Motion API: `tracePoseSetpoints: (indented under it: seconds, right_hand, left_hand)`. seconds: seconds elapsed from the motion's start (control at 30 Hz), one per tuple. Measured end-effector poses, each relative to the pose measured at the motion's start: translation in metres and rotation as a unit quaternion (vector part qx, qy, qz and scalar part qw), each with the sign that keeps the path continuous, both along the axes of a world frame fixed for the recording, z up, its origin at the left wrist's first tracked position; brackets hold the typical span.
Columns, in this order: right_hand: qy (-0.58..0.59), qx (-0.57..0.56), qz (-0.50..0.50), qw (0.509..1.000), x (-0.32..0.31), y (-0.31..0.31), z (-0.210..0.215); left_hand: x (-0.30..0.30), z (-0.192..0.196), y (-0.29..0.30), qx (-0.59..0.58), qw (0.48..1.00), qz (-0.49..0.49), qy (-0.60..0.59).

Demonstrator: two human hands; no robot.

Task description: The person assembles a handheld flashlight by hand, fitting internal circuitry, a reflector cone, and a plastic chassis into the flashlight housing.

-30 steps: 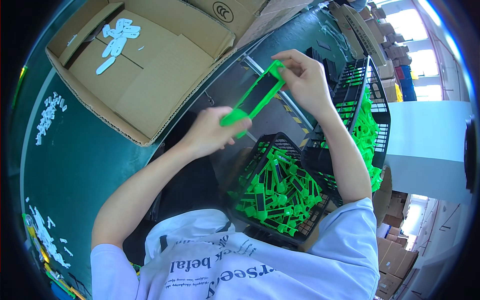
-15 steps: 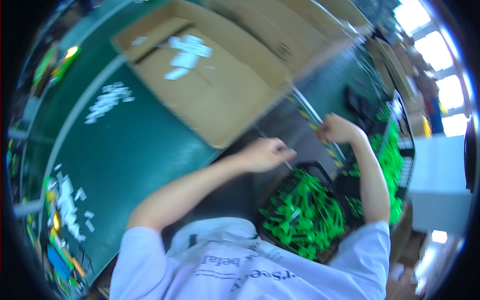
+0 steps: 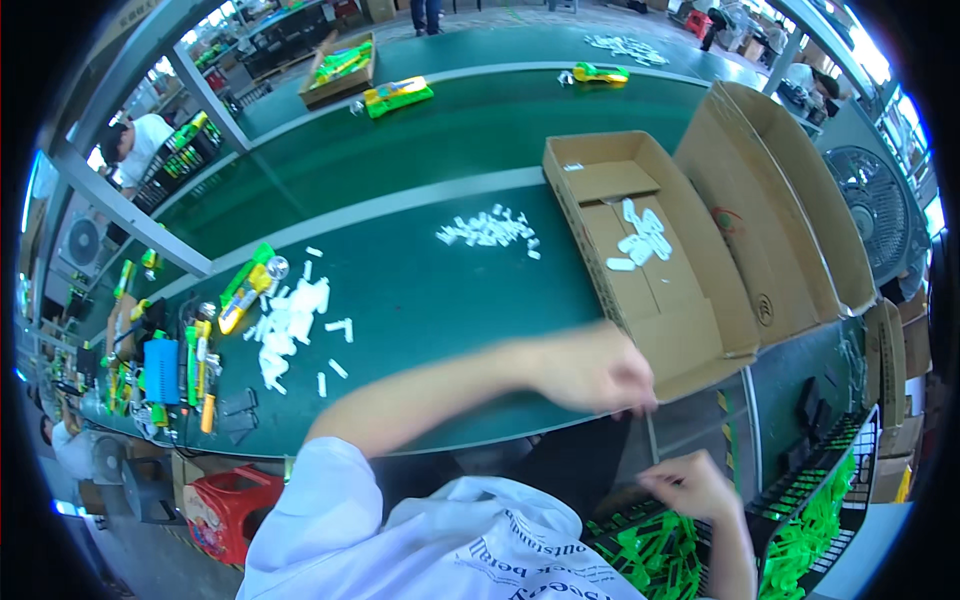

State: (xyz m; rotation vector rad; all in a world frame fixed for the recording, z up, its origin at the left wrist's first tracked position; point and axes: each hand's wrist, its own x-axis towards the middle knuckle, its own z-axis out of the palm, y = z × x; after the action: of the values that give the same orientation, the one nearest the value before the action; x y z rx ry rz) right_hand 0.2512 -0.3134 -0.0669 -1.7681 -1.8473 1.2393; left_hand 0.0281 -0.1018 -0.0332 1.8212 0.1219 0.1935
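Observation:
My left hand (image 3: 598, 372) is over the near corner of an open cardboard box (image 3: 690, 345), its fingers curled and pressed together, blurred by motion. Lower and to its right, my right hand (image 3: 697, 487) has bent fingers turned toward the left one. A thin narrow strip (image 3: 650, 432) shows between the hands; whether either one holds it is unclear. Below my right hand sits a crate of bright green plastic parts (image 3: 655, 555). White flat pieces (image 3: 643, 238) lie inside the cardboard box.
Small white pieces (image 3: 490, 228) and a larger white pile (image 3: 290, 325) lie on the green table (image 3: 400, 340). Yellow-green toys (image 3: 395, 96) lie on the belt beyond. A black basket of green parts (image 3: 815, 525) is at right, a red stool (image 3: 228, 510) at lower left, a fan (image 3: 865, 205) far right.
The view has swung left and up, showing more of the table and belt. My left hand is now beside the box's near corner, and my right hand is lower, nearer the green parts.

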Motion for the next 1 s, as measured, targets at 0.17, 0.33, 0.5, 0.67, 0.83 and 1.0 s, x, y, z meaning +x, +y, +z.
tracePoseSetpoints:
  seconds: [0.17,0.33,0.5,0.67,0.83,1.0]
  right_hand:
    - [0.004,0.297,-0.082,0.951,-0.105,0.068,-0.063]
    - [-0.110,0.362,-0.237,0.895,-0.139,0.115,-0.110]
    - [-0.115,0.375,-0.215,0.894,-0.139,0.133,-0.080]
    - [-0.133,0.344,-0.201,0.908,-0.137,0.122,-0.098]
    - [-0.153,0.265,-0.170,0.937,-0.133,0.119,-0.095]
    - [-0.127,0.283,-0.165,0.936,-0.133,0.124,-0.088]
  left_hand:
    - [-0.110,-0.046,0.228,0.333,0.840,0.374,0.207]
    - [-0.221,-0.082,0.424,0.407,0.674,0.549,0.281]
    - [-0.256,-0.088,0.549,0.502,0.610,0.547,0.278]
    - [-0.242,-0.108,0.604,0.514,0.634,0.466,0.341]
    - [-0.247,-0.120,0.619,0.534,0.595,0.493,0.344]
    - [-0.246,-0.121,0.623,0.527,0.599,0.491,0.350]
